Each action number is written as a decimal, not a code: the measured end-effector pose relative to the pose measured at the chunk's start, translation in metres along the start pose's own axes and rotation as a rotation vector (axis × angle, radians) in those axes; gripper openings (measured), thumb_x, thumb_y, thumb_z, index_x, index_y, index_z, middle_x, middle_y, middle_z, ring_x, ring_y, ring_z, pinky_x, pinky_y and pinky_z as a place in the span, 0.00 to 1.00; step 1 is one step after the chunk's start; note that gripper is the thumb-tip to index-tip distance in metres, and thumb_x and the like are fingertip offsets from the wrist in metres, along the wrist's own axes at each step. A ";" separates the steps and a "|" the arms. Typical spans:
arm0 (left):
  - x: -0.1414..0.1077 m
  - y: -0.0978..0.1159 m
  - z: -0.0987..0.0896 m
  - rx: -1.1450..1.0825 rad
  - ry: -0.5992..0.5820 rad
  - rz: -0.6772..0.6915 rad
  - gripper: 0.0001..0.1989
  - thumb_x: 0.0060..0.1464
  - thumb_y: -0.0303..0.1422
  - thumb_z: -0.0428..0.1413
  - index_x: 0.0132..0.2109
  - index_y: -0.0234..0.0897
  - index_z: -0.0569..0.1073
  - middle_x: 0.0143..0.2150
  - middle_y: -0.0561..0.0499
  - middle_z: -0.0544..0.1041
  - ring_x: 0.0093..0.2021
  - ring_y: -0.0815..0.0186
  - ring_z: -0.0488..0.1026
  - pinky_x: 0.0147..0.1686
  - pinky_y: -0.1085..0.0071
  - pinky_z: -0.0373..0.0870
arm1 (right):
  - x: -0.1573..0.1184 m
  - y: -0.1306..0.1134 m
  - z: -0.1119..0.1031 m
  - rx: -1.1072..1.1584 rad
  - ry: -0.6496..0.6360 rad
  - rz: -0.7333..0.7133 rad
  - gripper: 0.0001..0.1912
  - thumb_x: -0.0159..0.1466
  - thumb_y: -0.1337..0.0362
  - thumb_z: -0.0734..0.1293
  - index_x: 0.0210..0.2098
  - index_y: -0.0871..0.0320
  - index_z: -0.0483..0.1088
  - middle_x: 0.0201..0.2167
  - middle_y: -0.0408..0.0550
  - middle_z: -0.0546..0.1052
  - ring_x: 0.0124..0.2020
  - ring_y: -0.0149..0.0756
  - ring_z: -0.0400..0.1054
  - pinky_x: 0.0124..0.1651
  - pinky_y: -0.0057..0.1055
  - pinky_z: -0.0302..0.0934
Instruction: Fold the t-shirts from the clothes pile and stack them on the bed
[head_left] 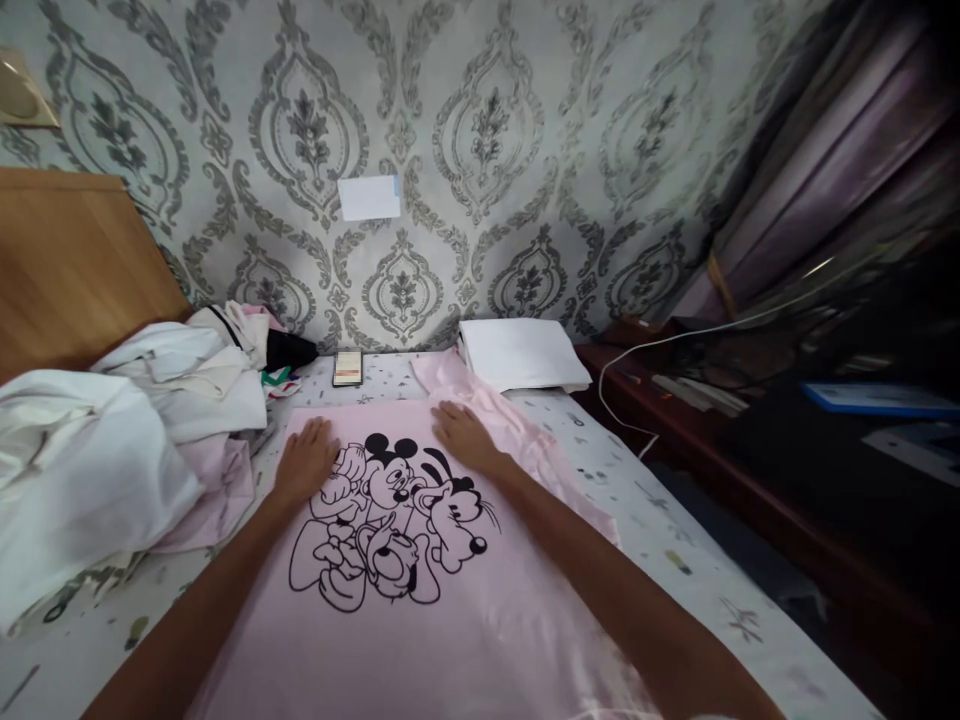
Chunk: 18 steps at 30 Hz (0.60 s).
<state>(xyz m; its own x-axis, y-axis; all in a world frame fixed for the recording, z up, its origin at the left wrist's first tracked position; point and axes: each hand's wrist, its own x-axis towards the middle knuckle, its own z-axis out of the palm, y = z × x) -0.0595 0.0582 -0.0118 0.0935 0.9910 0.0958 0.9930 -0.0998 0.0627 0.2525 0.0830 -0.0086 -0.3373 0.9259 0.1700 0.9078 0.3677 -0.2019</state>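
Note:
A pink shirt (405, 650) with a black line print of cartoon characters lies spread in front of me on the bed. My left hand (306, 460) rests on its far left part, palm down, fingers stretched out. Palm down too, my right hand (466, 437) lies on the far right part, to the right of the printed mouse's ears. Both hands are open and hold nothing. Along the right side the pink fabric is rumpled, and a strip of it runs back to a folded white stack (525, 355).
A heap of white and pink clothes (82, 460) lies at the left by a wooden headboard (82, 260). A small phone-like object (348, 368) is near the wall. On the right, a white cable (611, 375) hangs over a dark cluttered table beside the patterned bed sheet (675, 560).

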 end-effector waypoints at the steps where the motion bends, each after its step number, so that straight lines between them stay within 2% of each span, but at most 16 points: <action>1: 0.001 -0.006 0.002 0.017 0.014 -0.006 0.29 0.69 0.39 0.37 0.70 0.29 0.58 0.73 0.37 0.56 0.73 0.53 0.51 0.68 0.49 0.52 | 0.002 0.013 -0.001 -0.008 0.018 0.013 0.25 0.74 0.60 0.53 0.66 0.61 0.63 0.69 0.58 0.63 0.71 0.42 0.53 0.71 0.43 0.45; 3: 0.002 -0.011 0.005 0.038 0.048 0.004 0.28 0.69 0.38 0.37 0.69 0.28 0.60 0.72 0.36 0.58 0.73 0.52 0.53 0.68 0.49 0.54 | 0.003 0.033 -0.003 -0.017 0.048 0.030 0.23 0.73 0.62 0.54 0.64 0.61 0.64 0.68 0.57 0.64 0.70 0.40 0.54 0.71 0.41 0.45; 5: 0.001 -0.011 0.005 0.046 0.066 0.015 0.28 0.68 0.37 0.36 0.68 0.28 0.61 0.72 0.34 0.59 0.72 0.51 0.54 0.67 0.48 0.55 | 0.004 0.041 -0.004 -0.020 0.068 0.047 0.23 0.73 0.63 0.54 0.63 0.62 0.66 0.67 0.58 0.65 0.70 0.40 0.54 0.71 0.40 0.45; 8: 0.000 -0.002 -0.002 0.065 0.038 -0.010 0.28 0.68 0.35 0.36 0.68 0.26 0.61 0.72 0.32 0.58 0.72 0.49 0.54 0.67 0.46 0.53 | 0.002 0.038 -0.008 -0.011 0.123 0.053 0.21 0.71 0.67 0.55 0.60 0.63 0.68 0.66 0.58 0.66 0.68 0.41 0.56 0.70 0.40 0.47; 10: 0.001 0.013 -0.009 0.074 0.004 0.001 0.28 0.66 0.31 0.37 0.69 0.25 0.60 0.72 0.31 0.56 0.73 0.48 0.52 0.68 0.44 0.50 | 0.000 0.033 -0.012 0.011 0.165 0.061 0.20 0.69 0.69 0.57 0.56 0.62 0.72 0.62 0.57 0.70 0.65 0.42 0.60 0.68 0.39 0.50; 12: 0.004 0.038 -0.015 0.033 -0.023 0.094 0.28 0.66 0.30 0.38 0.70 0.26 0.58 0.73 0.32 0.54 0.74 0.49 0.50 0.69 0.44 0.48 | -0.002 0.029 -0.016 0.030 0.192 0.093 0.18 0.67 0.70 0.58 0.51 0.62 0.75 0.55 0.58 0.76 0.59 0.44 0.65 0.64 0.38 0.55; 14: 0.009 0.075 -0.017 -0.069 -0.054 0.234 0.28 0.67 0.34 0.39 0.71 0.28 0.56 0.74 0.35 0.53 0.74 0.51 0.49 0.69 0.49 0.50 | -0.003 0.027 -0.019 0.033 0.197 0.138 0.17 0.68 0.69 0.57 0.48 0.63 0.76 0.49 0.59 0.78 0.53 0.45 0.69 0.60 0.38 0.58; 16: 0.015 0.118 -0.015 -0.167 -0.084 0.357 0.29 0.68 0.39 0.39 0.71 0.29 0.56 0.74 0.36 0.53 0.74 0.53 0.50 0.69 0.54 0.53 | -0.004 0.028 -0.020 0.029 0.200 0.173 0.18 0.68 0.68 0.57 0.48 0.64 0.76 0.49 0.60 0.78 0.52 0.46 0.69 0.58 0.38 0.59; 18: 0.021 0.159 -0.009 -0.189 -0.092 0.438 0.29 0.69 0.39 0.40 0.71 0.28 0.56 0.74 0.36 0.53 0.74 0.54 0.49 0.70 0.55 0.51 | -0.004 0.031 -0.020 0.030 0.189 0.192 0.18 0.69 0.68 0.56 0.49 0.63 0.75 0.51 0.58 0.78 0.53 0.45 0.69 0.59 0.38 0.58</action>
<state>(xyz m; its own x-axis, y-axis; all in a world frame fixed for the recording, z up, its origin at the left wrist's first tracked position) 0.0998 0.0620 0.0092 0.5145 0.8550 0.0658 0.8290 -0.5156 0.2165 0.2872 0.0886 0.0041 -0.1044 0.9475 0.3023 0.9419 0.1917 -0.2757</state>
